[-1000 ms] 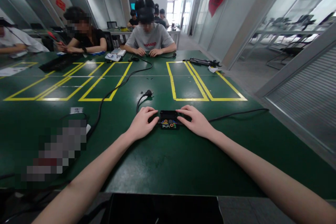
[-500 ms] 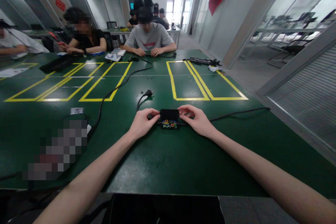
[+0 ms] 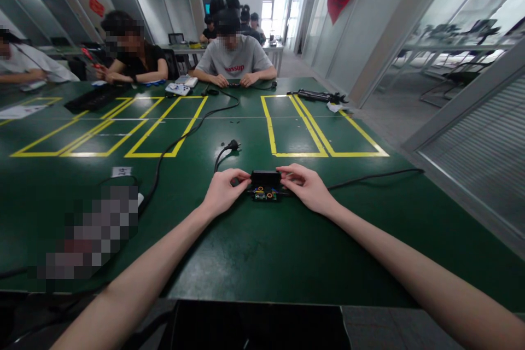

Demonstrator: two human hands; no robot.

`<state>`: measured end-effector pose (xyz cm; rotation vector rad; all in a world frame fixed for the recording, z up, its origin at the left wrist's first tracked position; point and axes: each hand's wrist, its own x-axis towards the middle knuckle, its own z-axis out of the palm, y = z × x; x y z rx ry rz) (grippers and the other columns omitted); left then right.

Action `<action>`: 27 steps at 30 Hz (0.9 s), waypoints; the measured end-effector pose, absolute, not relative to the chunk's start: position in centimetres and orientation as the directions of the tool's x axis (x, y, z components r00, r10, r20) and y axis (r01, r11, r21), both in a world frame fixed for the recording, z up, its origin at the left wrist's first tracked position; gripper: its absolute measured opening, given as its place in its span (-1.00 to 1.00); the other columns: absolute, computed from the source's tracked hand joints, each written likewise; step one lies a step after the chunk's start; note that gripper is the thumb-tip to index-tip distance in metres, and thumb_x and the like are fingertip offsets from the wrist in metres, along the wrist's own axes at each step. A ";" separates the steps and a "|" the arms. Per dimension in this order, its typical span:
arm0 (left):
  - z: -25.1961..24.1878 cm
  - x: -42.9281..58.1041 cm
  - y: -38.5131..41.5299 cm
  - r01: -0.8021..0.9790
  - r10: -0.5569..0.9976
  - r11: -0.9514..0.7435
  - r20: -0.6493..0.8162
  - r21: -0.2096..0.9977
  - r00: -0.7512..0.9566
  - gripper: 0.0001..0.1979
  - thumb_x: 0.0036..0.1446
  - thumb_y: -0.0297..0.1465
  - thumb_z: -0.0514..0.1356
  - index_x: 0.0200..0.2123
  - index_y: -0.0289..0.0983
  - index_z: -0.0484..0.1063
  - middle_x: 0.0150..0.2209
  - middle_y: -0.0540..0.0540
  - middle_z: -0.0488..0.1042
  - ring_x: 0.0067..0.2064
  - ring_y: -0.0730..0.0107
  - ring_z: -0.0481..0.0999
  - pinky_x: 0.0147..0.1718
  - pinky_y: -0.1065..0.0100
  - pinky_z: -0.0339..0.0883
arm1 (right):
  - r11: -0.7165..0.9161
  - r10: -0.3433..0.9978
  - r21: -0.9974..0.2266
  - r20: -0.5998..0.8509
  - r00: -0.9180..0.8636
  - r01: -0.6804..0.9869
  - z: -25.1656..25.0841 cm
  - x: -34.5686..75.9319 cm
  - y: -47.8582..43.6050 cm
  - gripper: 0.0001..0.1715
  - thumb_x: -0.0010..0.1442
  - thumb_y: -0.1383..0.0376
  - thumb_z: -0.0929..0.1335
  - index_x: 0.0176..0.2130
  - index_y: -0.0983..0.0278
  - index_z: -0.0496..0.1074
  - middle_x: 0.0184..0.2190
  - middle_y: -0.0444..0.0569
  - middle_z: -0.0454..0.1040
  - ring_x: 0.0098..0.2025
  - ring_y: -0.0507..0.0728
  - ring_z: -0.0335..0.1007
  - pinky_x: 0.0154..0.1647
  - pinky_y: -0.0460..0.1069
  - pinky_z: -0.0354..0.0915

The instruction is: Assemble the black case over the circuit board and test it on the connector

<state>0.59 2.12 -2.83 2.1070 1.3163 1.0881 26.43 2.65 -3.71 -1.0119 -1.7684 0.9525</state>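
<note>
A small black power adapter case stands opened on the green table, its circuit board (image 3: 262, 194) with copper-coloured ring coils showing in the lower half. Behind the board, the black cover (image 3: 266, 176) is tilted up. My left hand (image 3: 227, 190) pinches the cover's left end between thumb and fingers. At the right end, my right hand (image 3: 302, 185) grips the same cover, its index finger near the top edge. Black cable runs out from both sides of the case. A power plug (image 3: 233, 145) on a short bend of cable lies beyond my left hand.
A blurred-out long object (image 3: 94, 232) lies at the left with a cable and a label marked 24 (image 3: 122, 171). Yellow tape outlines (image 3: 299, 154) mark the table. A folded black tripod-like object (image 3: 315, 96) lies far right. A co-worker (image 3: 234, 60) sits opposite; others sit left.
The cover has tilted a little, so its top edge now shows as a thicker rim. Both hands keep nearly the same place, and the view has shifted slightly.
</note>
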 end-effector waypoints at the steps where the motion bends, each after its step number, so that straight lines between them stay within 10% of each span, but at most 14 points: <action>1: -2.8 0.6 2.1 0.551 0.889 -0.456 0.388 0.699 0.243 -0.89 0.18 -0.39 0.28 -0.28 -0.23 0.63 -0.33 -0.03 0.69 -0.33 0.34 0.63 -0.25 0.35 0.49 | 0.383 0.904 -0.890 0.306 -0.297 0.247 -3.7 26.4 2.7 -0.69 0.20 0.22 0.41 -0.05 0.22 0.58 -0.22 -0.03 0.49 -0.23 0.10 0.51 -0.26 0.01 0.52; 27: -1.5 0.7 1.2 0.529 0.875 -0.484 0.371 0.697 0.312 -0.85 0.13 -0.44 0.18 -0.33 -0.26 0.59 -0.35 -0.07 0.66 -0.30 0.30 0.64 -0.23 0.33 0.49 | 0.652 0.728 -0.699 0.471 -0.498 0.292 -2.6 26.5 1.7 -0.73 0.17 0.39 0.33 -0.18 0.21 0.59 -0.13 0.05 0.58 -0.15 0.15 0.54 -0.09 0.10 0.51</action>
